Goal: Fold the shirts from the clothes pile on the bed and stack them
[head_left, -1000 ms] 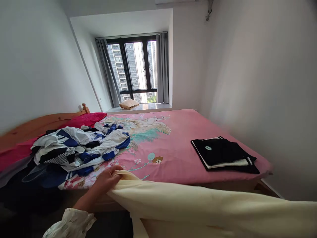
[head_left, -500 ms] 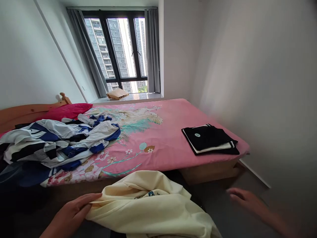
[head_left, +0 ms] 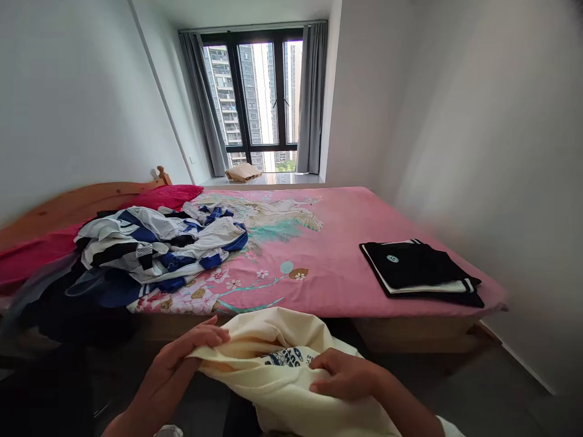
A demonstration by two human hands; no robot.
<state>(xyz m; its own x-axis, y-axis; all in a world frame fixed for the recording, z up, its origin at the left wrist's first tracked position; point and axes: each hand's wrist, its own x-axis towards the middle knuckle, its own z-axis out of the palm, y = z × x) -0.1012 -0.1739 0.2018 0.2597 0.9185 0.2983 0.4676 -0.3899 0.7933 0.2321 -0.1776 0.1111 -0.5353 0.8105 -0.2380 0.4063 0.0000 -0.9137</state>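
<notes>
A pale yellow shirt [head_left: 291, 391] hangs bunched in front of me, below the near edge of the bed. Dark printed lettering shows inside its opening. My left hand [head_left: 186, 349] grips the left edge of that opening, its thumb beneath the cloth and its fingers on top. At the right, my right hand [head_left: 346, 373] pinches the near layer beside the lettering, with the thumb on the outside. Its fingertips are partly hidden by the fabric. The lower part of the shirt runs out of view at the bottom.
A pink flowered sheet [head_left: 337, 261] covers the bed. Folded black and white clothes [head_left: 419, 267] lie stacked near its right corner. On the left is a tangled heap of clothes [head_left: 159, 249] by a red pillow [head_left: 168, 195]. A beige folded item [head_left: 243, 172] rests on the windowsill.
My right hand has come in from the right and taken hold of the shirt. My left hand has moved right and up with its edge. The view has turned left.
</notes>
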